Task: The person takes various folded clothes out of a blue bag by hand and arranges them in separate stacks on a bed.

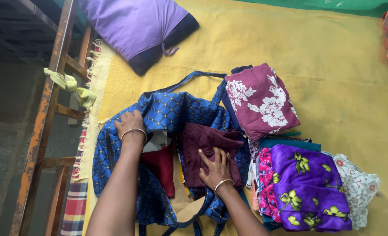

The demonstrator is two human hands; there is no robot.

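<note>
A blue checked cloth bag (176,111) lies open on a yellow bedsheet (334,74). My left hand (130,123) grips the bag's left edge and holds it open. My right hand (216,166) presses flat, fingers spread, on a folded maroon cloth (202,140) lying inside the bag. A dark red cloth (161,164) also sits in the bag, between my arms. Both wrists carry bangles.
Folded clothes lie to the right of the bag: a maroon floral piece (259,98), a purple one with green flowers (307,188), a white printed one (358,185). A purple pillow (137,26) lies at the top. A rusty metal bed frame (43,118) runs along the left.
</note>
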